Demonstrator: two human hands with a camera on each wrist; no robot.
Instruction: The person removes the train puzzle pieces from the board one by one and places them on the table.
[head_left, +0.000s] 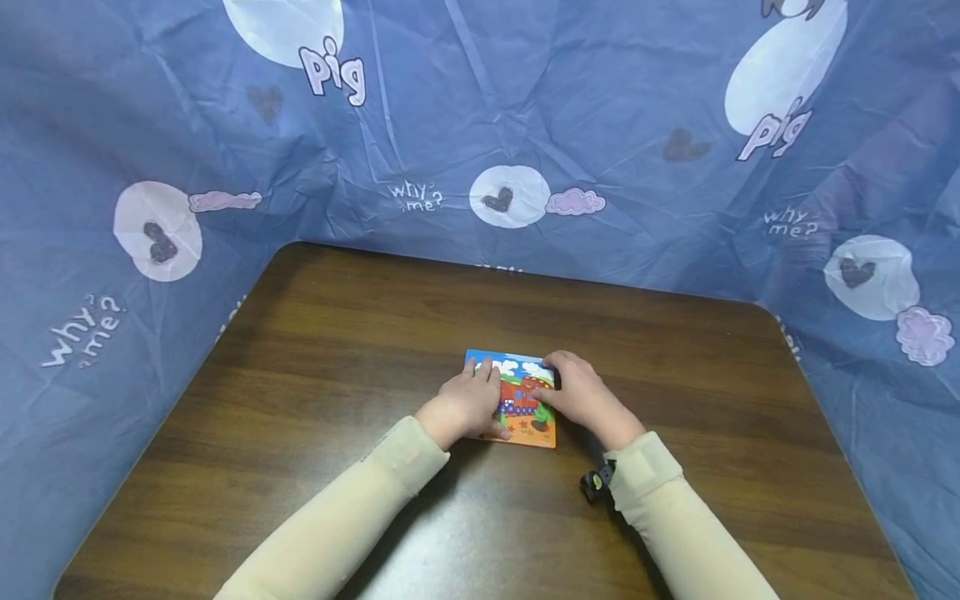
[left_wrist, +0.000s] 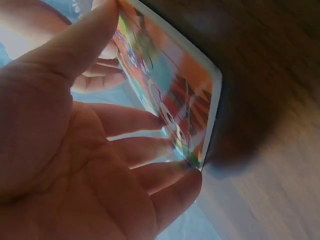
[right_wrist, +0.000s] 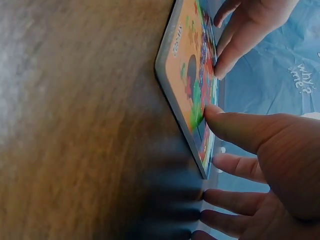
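Note:
A colourful jigsaw puzzle board with a red train picture lies on the brown table, its thin edge facing the camera in the right wrist view. My left hand rests over its left part, fingers stretched out and fingertips touching the surface in the left wrist view. At the right side, my right hand touches the picture with its thumb. Its index fingertip is by the far right corner, and the other fingers extend past the board's right edge. The left palm hides part of the picture in the head view.
The wooden table has rounded far corners. Behind and beside it hangs a blue printed cloth. A small black device sits at the right wrist, by the pale sleeve.

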